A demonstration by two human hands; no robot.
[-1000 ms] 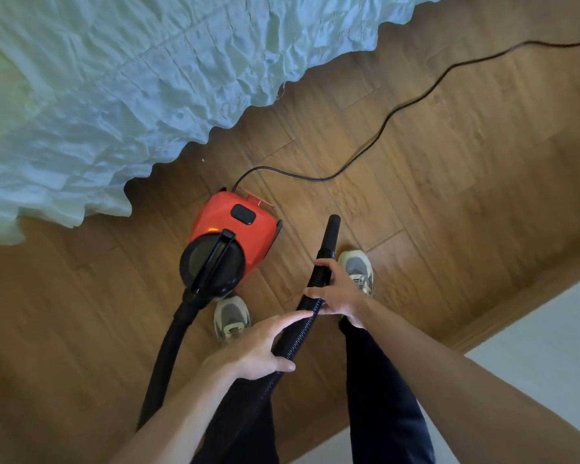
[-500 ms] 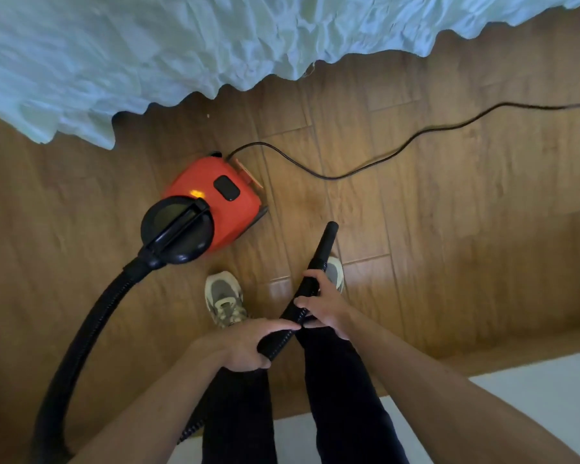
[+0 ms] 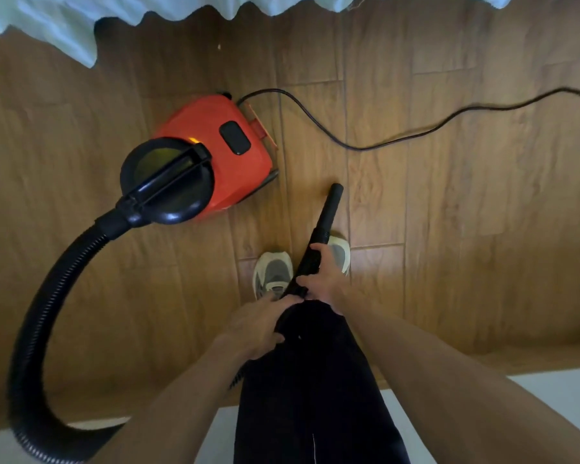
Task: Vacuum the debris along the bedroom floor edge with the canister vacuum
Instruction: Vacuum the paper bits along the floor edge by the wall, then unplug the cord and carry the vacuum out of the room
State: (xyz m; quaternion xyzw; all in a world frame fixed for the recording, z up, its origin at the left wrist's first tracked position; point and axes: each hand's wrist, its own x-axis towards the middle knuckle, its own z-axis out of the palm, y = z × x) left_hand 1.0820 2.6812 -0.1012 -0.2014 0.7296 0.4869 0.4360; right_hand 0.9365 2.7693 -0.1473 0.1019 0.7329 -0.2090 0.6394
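Swung into a wide loop at left since half a second ago: black ribbed hose, trailing from red canister vacuum parked on wood floor near bedspread hem. Right hand fingers clamped round black nozzle tube; left hand curled round hose just behind. Risk of tripping on power cord, or of tipping canister by tugging hose. Pale speck unreached.

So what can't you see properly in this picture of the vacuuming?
Head view:
- Power cord: plug cut off by right edge.
- Hose: a stretch hidden behind left arm.
- White speck near the bedsheet: too small to identify.
- Nozzle: middle covered by right hand.
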